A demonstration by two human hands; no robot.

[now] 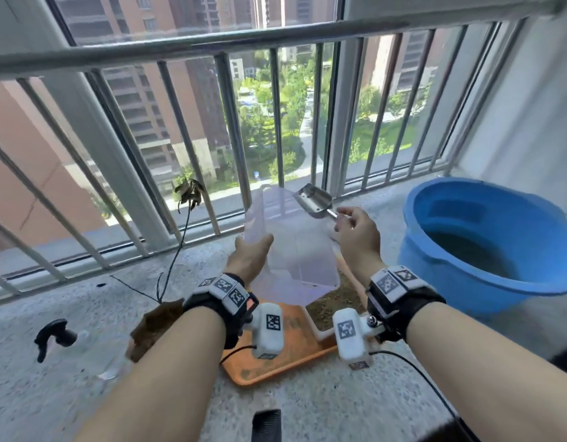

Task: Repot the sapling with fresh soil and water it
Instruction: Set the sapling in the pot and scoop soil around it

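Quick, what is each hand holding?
Left hand: grips the clear container.
Right hand: pinches the metal scoop by its handle.

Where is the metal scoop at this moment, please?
In the head view, the metal scoop is right of centre, its handle pinched by the right hand, beside the translucent bag and left of the blue bucket.

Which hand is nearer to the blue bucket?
Right. The right hand, holding the metal scoop, is just left of the blue bucket; the left hand is farther left.
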